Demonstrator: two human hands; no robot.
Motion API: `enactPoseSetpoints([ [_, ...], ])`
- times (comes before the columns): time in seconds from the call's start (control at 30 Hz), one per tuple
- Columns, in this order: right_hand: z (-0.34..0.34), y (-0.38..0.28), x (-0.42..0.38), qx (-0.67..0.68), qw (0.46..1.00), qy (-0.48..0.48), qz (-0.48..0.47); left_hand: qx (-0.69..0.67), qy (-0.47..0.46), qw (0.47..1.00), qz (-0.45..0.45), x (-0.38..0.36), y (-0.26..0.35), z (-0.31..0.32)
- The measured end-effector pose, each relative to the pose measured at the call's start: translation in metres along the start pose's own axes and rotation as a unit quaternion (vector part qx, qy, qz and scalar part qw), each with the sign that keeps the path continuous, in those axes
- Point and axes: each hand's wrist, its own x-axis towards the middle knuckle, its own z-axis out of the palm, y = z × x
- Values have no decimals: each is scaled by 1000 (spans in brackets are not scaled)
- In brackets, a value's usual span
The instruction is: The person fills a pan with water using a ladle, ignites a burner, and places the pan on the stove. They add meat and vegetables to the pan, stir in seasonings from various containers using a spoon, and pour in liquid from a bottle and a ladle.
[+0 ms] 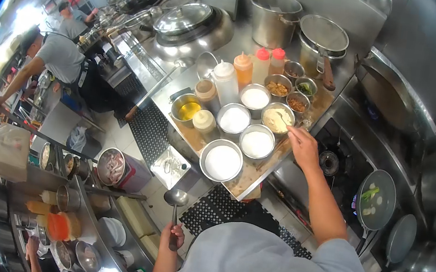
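My right hand (302, 145) is closed at the rim of a metal bowl of pale yellow powder (277, 117), pinching what looks like a small spoon that dips into it. Low in front of my body, my left hand (173, 236) is wrapped round the dark handle of a metal ladle (176, 197). Bowls of white powder (221, 160) stand beside the yellow one. Behind them are squeeze bottles (226, 82), a pot of yellow liquid (189, 110) and small bowls of toppings (278, 85).
A pan with green and white pieces (375, 199) sits on the stove at right, near a burner (328, 162). A wok (385, 97) and pots (274, 22) stand farther back. Co-workers (63, 58) are at left, above a bucket of meat (111, 167).
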Motion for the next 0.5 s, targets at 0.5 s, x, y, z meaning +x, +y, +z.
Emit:
enactPoseSetpoints([
  [0.5, 3, 1, -43, 157, 975, 137, 72, 1, -114, 993, -37, -50, 41, 11],
])
